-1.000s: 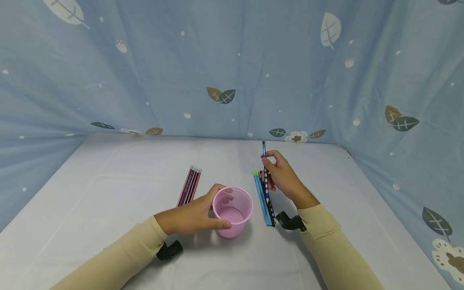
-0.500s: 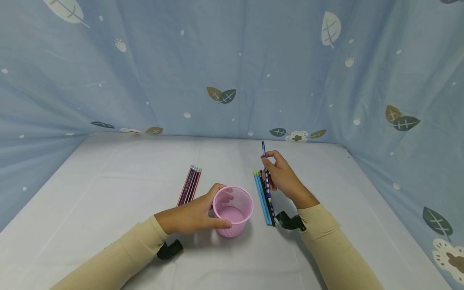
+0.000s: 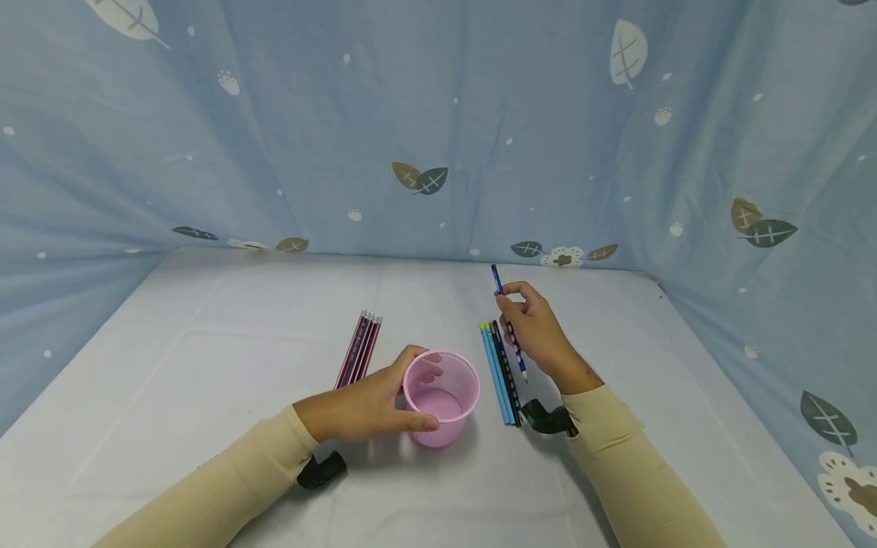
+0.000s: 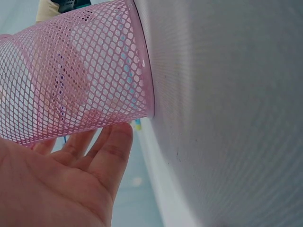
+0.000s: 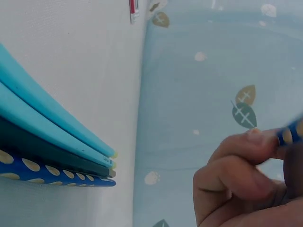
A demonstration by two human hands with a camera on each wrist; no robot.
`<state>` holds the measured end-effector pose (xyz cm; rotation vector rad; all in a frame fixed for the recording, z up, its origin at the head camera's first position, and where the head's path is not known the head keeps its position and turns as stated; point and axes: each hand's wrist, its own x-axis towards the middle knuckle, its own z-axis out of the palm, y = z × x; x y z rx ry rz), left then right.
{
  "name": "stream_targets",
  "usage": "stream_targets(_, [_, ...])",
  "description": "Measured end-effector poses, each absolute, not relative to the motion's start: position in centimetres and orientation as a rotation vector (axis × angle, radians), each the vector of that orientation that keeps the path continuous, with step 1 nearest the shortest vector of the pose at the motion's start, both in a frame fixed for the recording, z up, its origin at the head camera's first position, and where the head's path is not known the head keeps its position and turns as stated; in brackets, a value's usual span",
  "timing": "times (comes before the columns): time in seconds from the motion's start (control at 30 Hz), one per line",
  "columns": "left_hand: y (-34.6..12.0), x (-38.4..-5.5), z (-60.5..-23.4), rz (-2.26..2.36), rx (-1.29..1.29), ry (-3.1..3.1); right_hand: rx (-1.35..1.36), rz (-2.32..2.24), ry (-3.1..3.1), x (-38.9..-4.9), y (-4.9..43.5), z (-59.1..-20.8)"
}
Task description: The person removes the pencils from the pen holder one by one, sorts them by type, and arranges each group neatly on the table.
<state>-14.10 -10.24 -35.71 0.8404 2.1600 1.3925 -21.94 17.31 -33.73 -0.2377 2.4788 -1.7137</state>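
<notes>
My left hand [image 3: 363, 409] holds a pink mesh pencil cup [image 3: 440, 437] upright on the white table, thumb at the near rim and fingers round its far left side. In the left wrist view the cup's mesh wall [image 4: 94, 71] rests against the fingers. Between thumb and fingertips, my right hand [image 3: 537, 329] pinches a blue pencil with pale spots [image 3: 516, 350], slanted with its sharpened tip toward me. Below it lie light blue pencils [image 3: 495, 373], a dark pencil [image 5: 52, 149] and another spotted blue pencil [image 5: 57, 174], side by side.
Several red-and-black striped pencils [image 3: 359, 346] lie left of the cup, partly behind the left forearm. A blue leaf-print curtain [image 3: 438, 114] hangs at the back and sides of the table. Black wrist straps [image 3: 548, 418] show below the sleeves.
The spotted pencil in my right hand has tilted, its tip swinging right and away from the row of pencils. The left hand and cup stay in place.
</notes>
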Motion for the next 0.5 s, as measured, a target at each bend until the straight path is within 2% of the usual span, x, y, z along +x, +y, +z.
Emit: stream_targets(0.5, [-10.26, -14.1, -35.81, 1.387, 0.827, 2.166, -0.277, -1.711, 2.519, -21.76, 17.07, -33.6])
